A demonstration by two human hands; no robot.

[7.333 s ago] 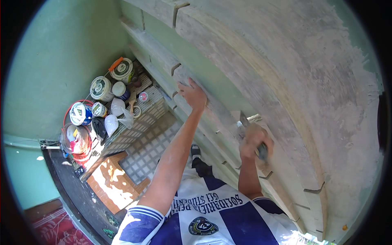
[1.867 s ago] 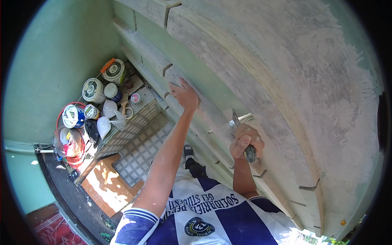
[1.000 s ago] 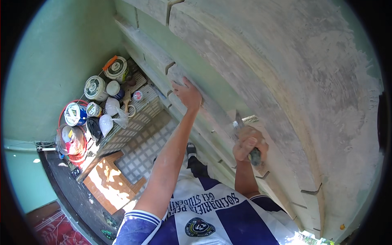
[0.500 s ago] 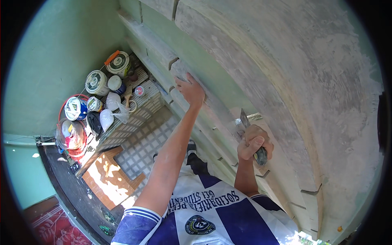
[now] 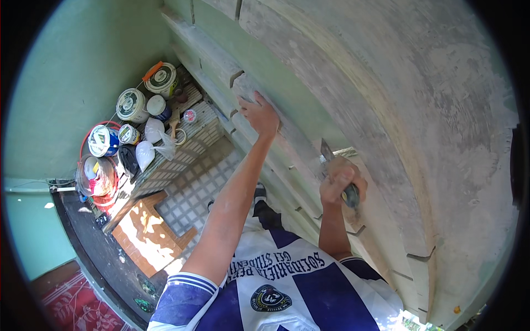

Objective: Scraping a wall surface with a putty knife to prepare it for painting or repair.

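Note:
A putty knife [image 5: 327, 149] is in my right hand [image 5: 342, 177], its blade tilted up and to the left against a plastered ledge. The dark end of its handle sticks out below my fist. My left hand [image 5: 260, 115] grips a pale wall ledge [image 5: 292, 140] farther up, its fingers bent over the edge. The ledge is one of several raised bands on the green wall [image 5: 306, 91], smeared with grey-white filler. What lies under my left palm is hidden.
Paint buckets [image 5: 132, 105], plastic bags [image 5: 144, 154], a brush [image 5: 175, 121] and a tape roll [image 5: 180, 136] crowd a slatted bench [image 5: 201, 124] at left. Below it stands a brown stool [image 5: 146, 234] on a tiled floor [image 5: 190, 190]. A broad plastered band [image 5: 430, 127] curves along the right.
The putty knife and my right hand have shifted slightly up and left along the ledge. My left hand keeps its grip at nearly the same place; the view has moved a little.

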